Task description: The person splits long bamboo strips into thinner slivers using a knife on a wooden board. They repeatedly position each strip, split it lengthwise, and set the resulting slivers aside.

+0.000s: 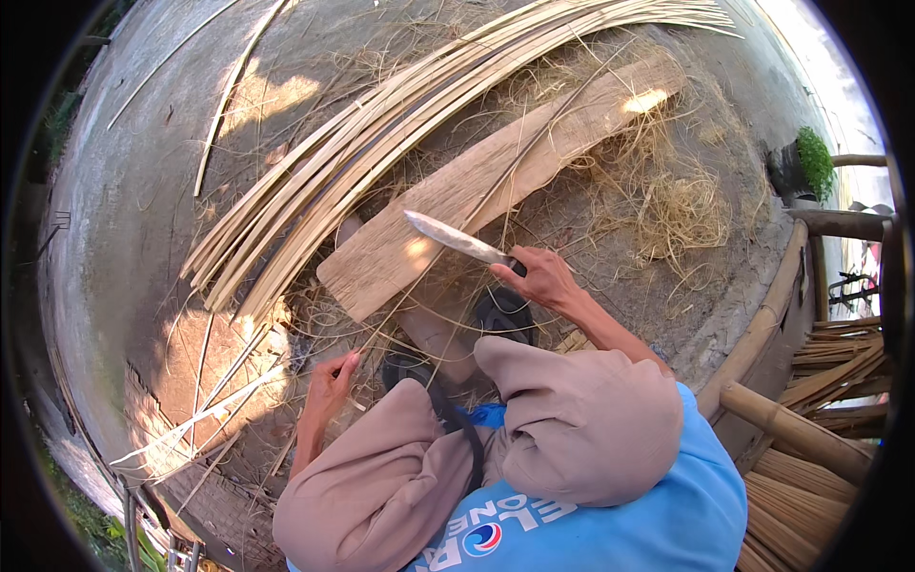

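My right hand is closed around the dark handle of a knife, its long pale blade pointing up and left. Beneath the blade, a wooden plank slants from lower left to upper right. A thin bamboo strip lies lengthwise over the plank and passes by the blade; whether the edge touches it, I cannot tell. Down at the left, the fingers of my left hand pinch together at the strip's near end, beside my knee.
Beyond the plank lies a long bundle of split bamboo strips. Curly shavings litter the ground to the right. Loose strips lie at the left. A bamboo rail, more strip bundles and a potted plant stand at the right.
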`<act>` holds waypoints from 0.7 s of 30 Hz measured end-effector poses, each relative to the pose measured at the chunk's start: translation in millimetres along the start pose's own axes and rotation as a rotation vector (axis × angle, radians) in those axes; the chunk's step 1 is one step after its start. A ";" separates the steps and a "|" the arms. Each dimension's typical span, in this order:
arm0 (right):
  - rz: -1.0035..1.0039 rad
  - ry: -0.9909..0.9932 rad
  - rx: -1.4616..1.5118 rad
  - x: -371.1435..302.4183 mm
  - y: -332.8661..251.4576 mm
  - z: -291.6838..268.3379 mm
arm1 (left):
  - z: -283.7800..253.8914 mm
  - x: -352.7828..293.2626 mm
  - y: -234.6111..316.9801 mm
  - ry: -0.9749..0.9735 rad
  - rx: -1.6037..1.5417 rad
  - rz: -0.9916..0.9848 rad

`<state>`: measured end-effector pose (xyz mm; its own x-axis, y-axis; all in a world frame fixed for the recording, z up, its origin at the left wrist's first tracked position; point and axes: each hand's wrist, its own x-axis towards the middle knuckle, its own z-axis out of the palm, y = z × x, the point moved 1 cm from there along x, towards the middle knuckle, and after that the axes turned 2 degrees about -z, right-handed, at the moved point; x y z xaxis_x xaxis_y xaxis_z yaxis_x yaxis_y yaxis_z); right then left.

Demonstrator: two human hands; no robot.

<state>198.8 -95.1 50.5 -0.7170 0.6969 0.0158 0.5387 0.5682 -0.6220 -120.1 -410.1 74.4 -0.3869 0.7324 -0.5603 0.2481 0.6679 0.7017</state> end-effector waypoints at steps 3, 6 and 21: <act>0.534 0.119 0.012 54.3 94.3 -62.3 | -24.9 -19.5 -20.6 -0.022 0.063 -0.048; 0.775 0.401 -0.038 76.3 202.0 -164.6 | -26.8 -18.7 -10.6 -0.021 0.119 -0.092; 0.086 -0.006 -0.131 8.6 28.7 -19.5 | 16.0 8.2 24.3 -0.015 0.115 0.105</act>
<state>216.7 -64.3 48.1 -0.6683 0.7429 -0.0378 0.6506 0.5592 -0.5138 -103.1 -385.7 79.8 -0.3399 0.8004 -0.4937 0.3867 0.5975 0.7025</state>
